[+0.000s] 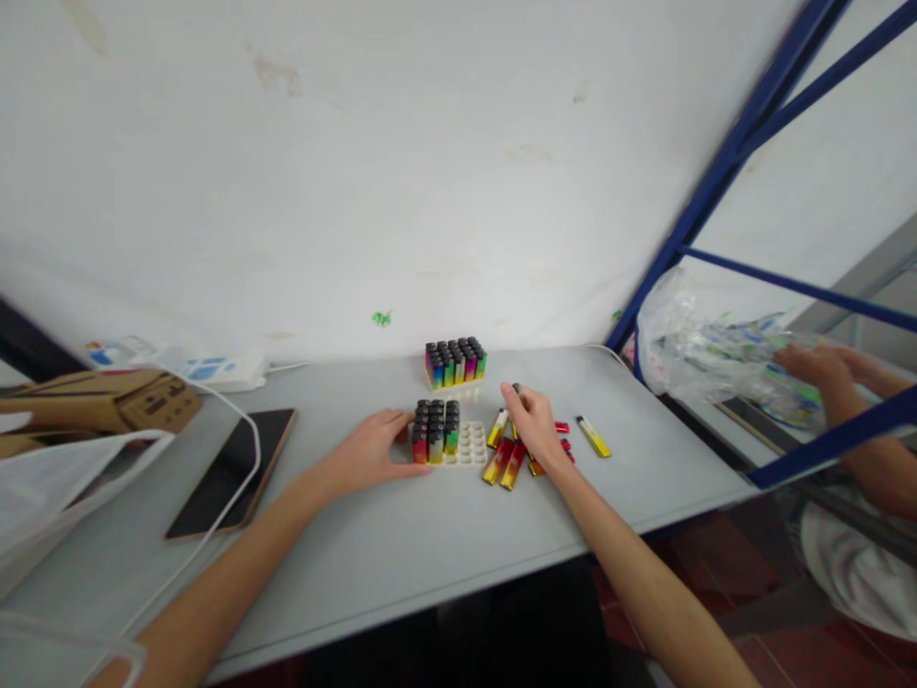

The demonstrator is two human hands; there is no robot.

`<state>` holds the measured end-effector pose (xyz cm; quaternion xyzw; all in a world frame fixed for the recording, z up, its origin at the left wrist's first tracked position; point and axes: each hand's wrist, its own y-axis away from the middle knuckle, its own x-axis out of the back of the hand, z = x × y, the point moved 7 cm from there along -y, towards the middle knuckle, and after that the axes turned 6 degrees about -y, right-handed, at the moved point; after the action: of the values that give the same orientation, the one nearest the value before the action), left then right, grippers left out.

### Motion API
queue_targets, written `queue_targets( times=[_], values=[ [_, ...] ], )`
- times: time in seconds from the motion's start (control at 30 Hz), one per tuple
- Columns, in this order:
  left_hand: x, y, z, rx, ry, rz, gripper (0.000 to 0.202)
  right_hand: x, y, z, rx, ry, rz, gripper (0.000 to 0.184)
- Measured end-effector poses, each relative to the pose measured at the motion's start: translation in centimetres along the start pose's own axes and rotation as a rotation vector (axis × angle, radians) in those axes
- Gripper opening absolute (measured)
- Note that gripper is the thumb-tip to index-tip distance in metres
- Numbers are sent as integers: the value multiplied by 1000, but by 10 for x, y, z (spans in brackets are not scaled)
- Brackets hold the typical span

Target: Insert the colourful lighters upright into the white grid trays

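A white tray (471, 445) with round holes lies on the grey table (401, 535), its left part filled with upright rainbow-coloured lighters (436, 430). My left hand (373, 449) rests against the tray's left side, fingers curled on it. My right hand (534, 425) is pinched on a dark-capped lighter (516, 389) just right of the tray. Under and beside that hand lie several loose red-and-yellow lighters (505, 461). One more yellow lighter (593, 436) lies apart to the right. A second full tray of lighters (456, 363) stands behind, near the wall.
A phone (233, 470) lies on the left, crossed by a white cable (244, 420). A power strip (215, 368), a cardboard box (107, 399) and a white plastic bag (50, 487) sit far left. Right of a blue frame (716, 191), another person's hand (817, 368) handles plastic bags.
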<state>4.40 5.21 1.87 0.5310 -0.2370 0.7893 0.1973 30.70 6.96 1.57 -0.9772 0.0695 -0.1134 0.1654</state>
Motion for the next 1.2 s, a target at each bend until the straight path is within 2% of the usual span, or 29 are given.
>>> queue_targets(
  times=[0.13, 0.3, 0.47, 0.6, 0.67, 0.87, 1.0, 1.2],
  values=[
    [0, 0, 1, -27, -25, -2, 54, 5, -1, 0, 17, 138, 72, 53],
    [-3, -2, -2, -28, -48, -5, 58, 3, -1, -2, 35, 146, 24, 47],
    [-3, -1, -2, -16, -40, -5, 60, -6, 7, -17, 95, 164, -136, 40],
    [-4, 1, -2, -15, -22, -3, 61, -15, 17, -41, 306, 302, -235, 40],
    [-5, 2, -2, -8, -23, 4, 62, -21, 22, -48, 356, 377, -277, 43],
    [-4, 1, -2, -10, 2, 3, 60, -42, 37, -47, 334, 401, -522, 50],
    [-5, 2, -2, -7, 13, -9, 57, -49, 41, -43, 371, 466, -568, 51],
    [-3, 0, 0, 1, -35, -9, 58, -54, 43, -41, 441, 575, -601, 39]
  ],
)
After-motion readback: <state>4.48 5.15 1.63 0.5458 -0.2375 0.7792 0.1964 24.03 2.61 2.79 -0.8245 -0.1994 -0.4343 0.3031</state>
